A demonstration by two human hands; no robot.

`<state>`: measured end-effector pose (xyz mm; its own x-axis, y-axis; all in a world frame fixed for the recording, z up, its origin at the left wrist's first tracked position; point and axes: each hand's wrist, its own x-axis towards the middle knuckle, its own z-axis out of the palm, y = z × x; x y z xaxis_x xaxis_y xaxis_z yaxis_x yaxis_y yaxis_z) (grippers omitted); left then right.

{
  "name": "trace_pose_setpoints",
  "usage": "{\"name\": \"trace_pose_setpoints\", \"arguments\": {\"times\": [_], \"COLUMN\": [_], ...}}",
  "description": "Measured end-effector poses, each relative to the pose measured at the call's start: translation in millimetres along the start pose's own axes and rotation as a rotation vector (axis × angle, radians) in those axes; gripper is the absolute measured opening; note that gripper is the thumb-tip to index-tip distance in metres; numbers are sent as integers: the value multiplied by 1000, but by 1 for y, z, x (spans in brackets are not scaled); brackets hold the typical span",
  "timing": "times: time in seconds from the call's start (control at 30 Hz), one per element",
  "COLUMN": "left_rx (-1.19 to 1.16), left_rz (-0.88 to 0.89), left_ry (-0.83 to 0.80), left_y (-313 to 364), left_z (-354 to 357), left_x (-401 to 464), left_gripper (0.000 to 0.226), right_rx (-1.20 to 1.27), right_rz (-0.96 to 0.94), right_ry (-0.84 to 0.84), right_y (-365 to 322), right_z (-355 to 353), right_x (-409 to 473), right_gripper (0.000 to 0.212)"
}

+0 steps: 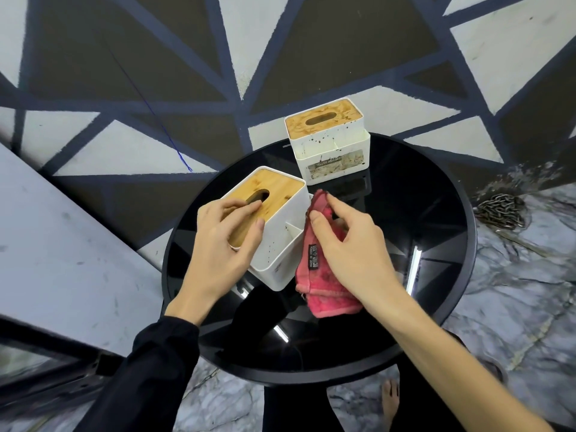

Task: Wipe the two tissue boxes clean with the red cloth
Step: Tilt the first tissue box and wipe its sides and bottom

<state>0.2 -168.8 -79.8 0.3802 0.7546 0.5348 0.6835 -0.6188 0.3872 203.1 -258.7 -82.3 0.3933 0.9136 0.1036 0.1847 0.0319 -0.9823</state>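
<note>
A wall (156, 57) with big dark and pale triangles fills the top of the view. Below it lies a marble floor (514, 291). A round black shiny worktop (436, 244) stands in the middle.

Two white tissue boxes with wooden lids sit on the worktop. The far tissue box (330, 145) stands at the back edge, near the wall. It has dark spots and drips on its side and lid. The near tissue box (274, 219) sits closer to the person and is turned at an angle. It has a few small spots on its side.

The left hand (224, 238) rests on top of the near tissue box. Its fingers lie on the wooden lid by the slot, and its thumb hooks over the lid's edge. It comes out of a black sleeve (149, 369).

The red cloth (321, 275) hangs just beside the near tissue box, right against its side. The right hand (349, 244) pinches the top of the red cloth between thumb and fingers.

A pile of chain (498, 210) lies on the floor by the wall. A bare foot (391, 400) shows at the bottom.
</note>
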Motion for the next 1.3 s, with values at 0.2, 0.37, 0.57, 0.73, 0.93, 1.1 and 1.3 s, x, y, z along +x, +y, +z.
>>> {"name": "trace_pose_setpoints", "arguments": {"times": [0.2, 0.37, 0.57, 0.73, 0.93, 1.1, 1.3], "left_rx": [-32, -37, -12, -11, -121, -301, -424], "left_rz": [-21, -19, -7, 16, -102, -433, -583], "left_ry": [-1, -39, -111, -175, -81, 74, 78], "left_y": [-3, -6, -13, -35, -32, -19, -24], "left_z": [7, 5, -5, -19, -15, -1, -1], "left_x": [-2, -2, 4, 12, 3, -14, -22], "left_gripper": [41, 44, 52, 43, 55, 99, 127], "right_rx": [-45, -97, -188, -220, -232, -398, -518], "right_rz": [-7, -7, -27, 5, -32, -162, -245], "right_ry": [41, 8, -30, -106, -187, -251, -473], "right_y": [18, 18, 13, 12, 6, 3, -6], "right_z": [40, 35, 9, -9, -23, -26, -18], "right_x": [-37, -35, 5, 30, 50, 80, 116], "right_gripper": [57, 60, 53, 53, 67, 76, 71]}}
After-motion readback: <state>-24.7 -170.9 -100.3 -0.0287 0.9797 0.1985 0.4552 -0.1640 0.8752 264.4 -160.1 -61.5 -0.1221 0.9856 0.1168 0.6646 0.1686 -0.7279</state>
